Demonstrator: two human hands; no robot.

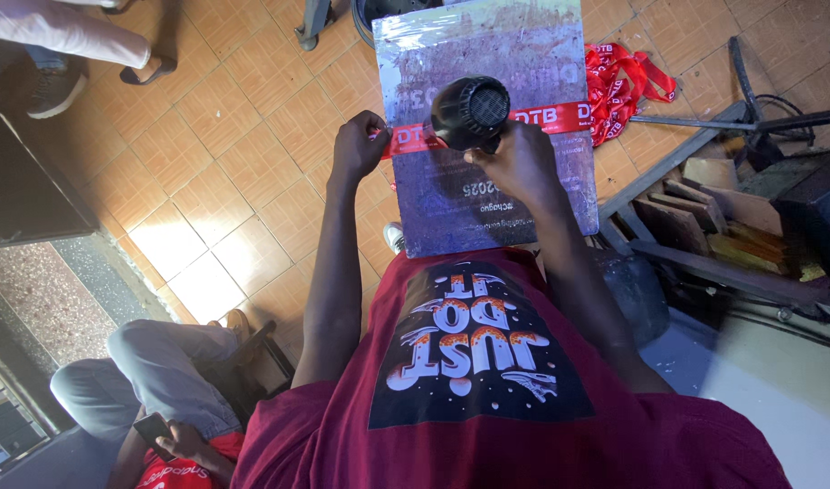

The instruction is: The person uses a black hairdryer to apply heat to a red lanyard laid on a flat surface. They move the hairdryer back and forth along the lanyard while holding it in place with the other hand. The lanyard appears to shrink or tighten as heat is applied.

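Here the right hand (521,163) grips a black hair dryer (470,112) over a red ribbon (551,116) crossing a plastic-wrapped plaque (487,54) — held upright above the tiled floor (206,163). The left hand (359,145) pinches the ribbon at the plaque's left edge — more ribbon (628,86) is heaped just past its right edge.

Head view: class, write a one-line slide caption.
Left hand pins red ribbon across a plastic-wrapped board; right hand holds a black hair dryer.
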